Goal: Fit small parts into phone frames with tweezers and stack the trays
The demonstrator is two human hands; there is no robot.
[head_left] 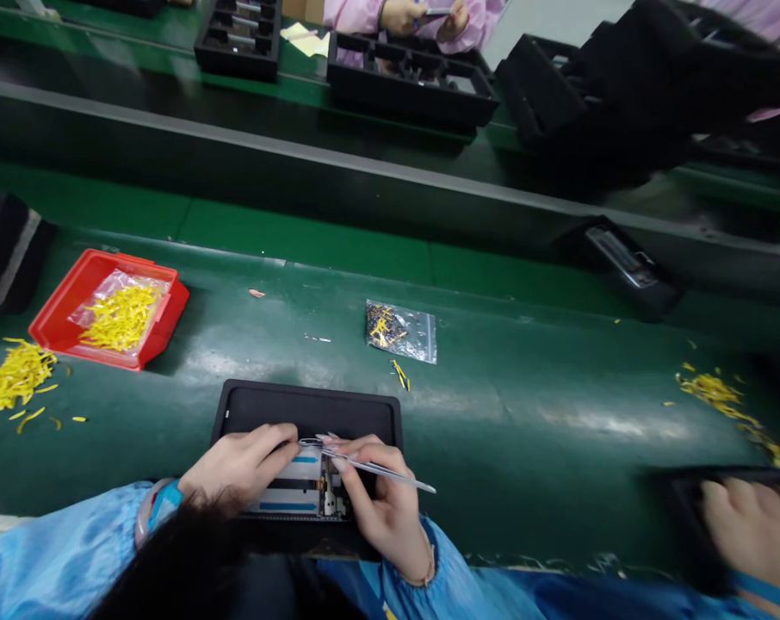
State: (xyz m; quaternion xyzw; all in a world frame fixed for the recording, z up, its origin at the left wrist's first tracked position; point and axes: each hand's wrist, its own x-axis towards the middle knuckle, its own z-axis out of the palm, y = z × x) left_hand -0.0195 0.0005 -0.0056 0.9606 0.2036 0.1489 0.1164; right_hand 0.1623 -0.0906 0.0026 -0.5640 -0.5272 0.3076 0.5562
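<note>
An opened electronic device [292, 486] lies on a black tray [312, 405] in front of me. White panels with blue strips and part of a circuit board show inside it. My right hand [383, 504] is closed around a pair of metal tweezers [390, 473], whose tips point left over the device's upper edge. My left hand [244, 465] rests over the device's left side, its fingers bent and pressed together beside the tweezer tips. What the left fingertips pinch, if anything, is hidden.
Yellow strips fill a red bin [170, 297]; more lie in a pile [19, 375]. Beyond the tray is a zip bag [419, 334] of small parts. A co-worker's hand [752, 525] is at right. Black divided trays [409, 99] stand across the rail.
</note>
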